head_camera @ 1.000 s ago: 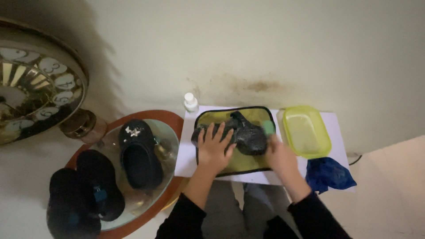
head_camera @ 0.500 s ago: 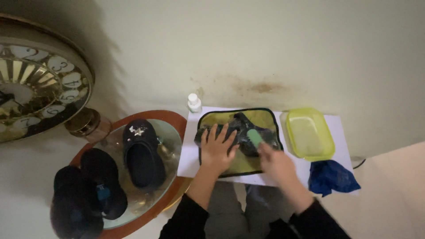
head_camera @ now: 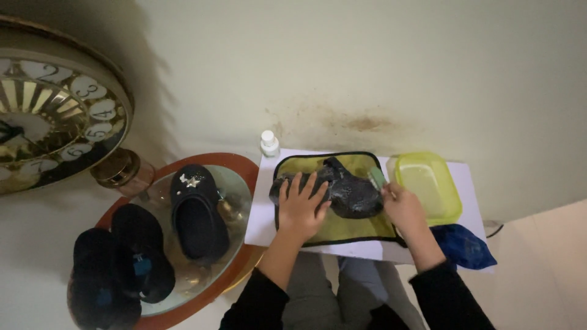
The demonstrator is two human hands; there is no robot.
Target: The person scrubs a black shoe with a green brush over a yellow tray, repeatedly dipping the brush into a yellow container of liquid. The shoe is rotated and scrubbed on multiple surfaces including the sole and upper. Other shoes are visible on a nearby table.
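Dark grey, speckled, rubbery clog-type shoe (head_camera: 350, 190) lies on its side on a yellow cloth mat with black trim (head_camera: 342, 227), mat spread over a white sheet (head_camera: 262, 214) on the surface, probably to catch mess. Left hand (head_camera: 301, 206) flat on the shoe's left end, fingers spread, pressing down rather than closed round it; reads as pinning it steady. Right hand (head_camera: 403, 209) at the shoe's right end, grip clenched on a small pale green brush-like tool (head_camera: 376, 178), tip touching or just beside the shoe; exact contact hard to tell. Both sleeves black.

Just right of the mat: yellow-green translucent plastic tub (head_camera: 428, 186), rectangular, open top, within easy reach of the right hand; contents not clear. Below it, near the right forearm, a crumpled blue cloth (head_camera: 466, 245), partly off the sheet's edge. At the sheet's back left corner, small white bottle with cap (head_camera: 269, 144), upright, close to the wall.

Left of the sheet: round glass-topped table with reddish-brown rim (head_camera: 235, 164). On it one black clog with white star ornaments (head_camera: 193, 211), toe towards the wall, and two more dark shoes (head_camera: 125, 263) lower left, overlapping the rim, well apart from the hands. Big ornate round clock with gold face (head_camera: 49, 113) at far left, brass-coloured base (head_camera: 116, 171) beside the table. Wall behind has a brownish stain (head_camera: 361, 122).
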